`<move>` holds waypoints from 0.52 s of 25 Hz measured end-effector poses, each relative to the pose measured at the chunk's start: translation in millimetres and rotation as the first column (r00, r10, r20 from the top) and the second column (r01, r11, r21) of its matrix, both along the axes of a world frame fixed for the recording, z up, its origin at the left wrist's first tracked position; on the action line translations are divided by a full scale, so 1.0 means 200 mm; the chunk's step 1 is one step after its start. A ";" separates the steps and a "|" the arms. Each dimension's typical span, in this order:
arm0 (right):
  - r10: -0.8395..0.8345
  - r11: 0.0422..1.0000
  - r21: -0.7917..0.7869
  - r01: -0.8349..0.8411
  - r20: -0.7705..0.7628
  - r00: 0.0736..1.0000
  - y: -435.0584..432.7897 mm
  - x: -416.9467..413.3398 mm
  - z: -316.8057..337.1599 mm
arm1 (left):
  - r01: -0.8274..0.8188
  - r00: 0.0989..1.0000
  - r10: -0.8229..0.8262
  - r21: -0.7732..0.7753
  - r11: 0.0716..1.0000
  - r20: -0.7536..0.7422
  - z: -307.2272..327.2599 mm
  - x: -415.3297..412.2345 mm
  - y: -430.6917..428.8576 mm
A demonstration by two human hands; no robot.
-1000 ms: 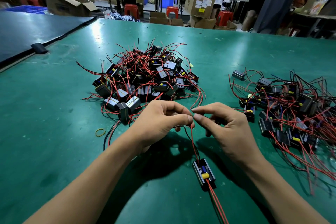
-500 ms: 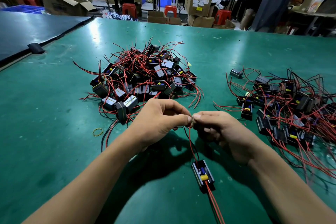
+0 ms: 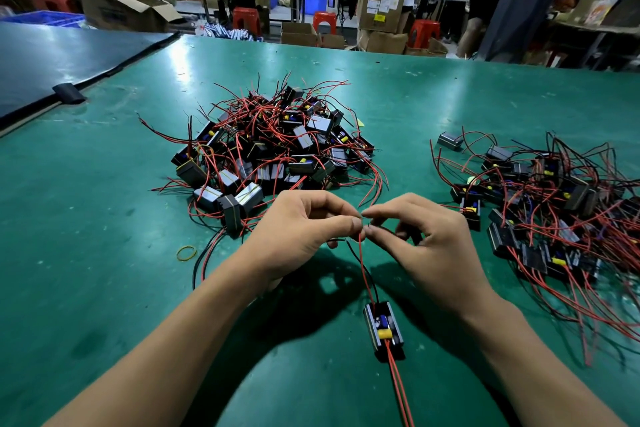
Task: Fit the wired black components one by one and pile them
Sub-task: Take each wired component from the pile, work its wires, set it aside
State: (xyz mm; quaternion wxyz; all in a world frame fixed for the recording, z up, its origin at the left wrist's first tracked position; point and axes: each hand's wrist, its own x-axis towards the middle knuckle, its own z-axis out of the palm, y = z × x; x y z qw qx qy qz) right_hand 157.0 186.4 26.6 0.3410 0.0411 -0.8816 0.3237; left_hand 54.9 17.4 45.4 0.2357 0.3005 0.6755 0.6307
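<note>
Setting: green desk (image 3: 104,270) in a crowded workshop.
Component: wired black component (image 3: 383,331) lies near the desk's front edge, its wires (image 3: 362,263) rising to the fingertips.
Left grip (image 3: 298,232): thumb and forefinger pinched on the wires' ends.
Right grip (image 3: 426,246): pinching there too; its other fingers have fanned out again.
Change: component unmoved, so the joining is probably unfinished.
Piles: heap (image 3: 277,149) mid-desk, looser pile (image 3: 547,204) toward the right edge.
</note>
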 end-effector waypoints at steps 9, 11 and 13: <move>-0.026 0.992 0.122 0.029 -0.032 0.999 0.01 -0.01 0.01 | 0.039 0.999 -0.039 0.005 0.999 -0.014 0.00 0.00 0.00; -0.039 0.998 -0.048 0.041 0.025 0.999 -0.03 0.00 0.02 | 0.033 0.999 -0.033 0.032 0.999 -0.014 0.00 0.01 0.00; 0.055 0.897 -0.440 0.024 0.165 0.985 -0.08 -0.02 0.04 | 0.021 1.000 -0.020 0.062 0.998 -0.012 0.00 0.01 0.01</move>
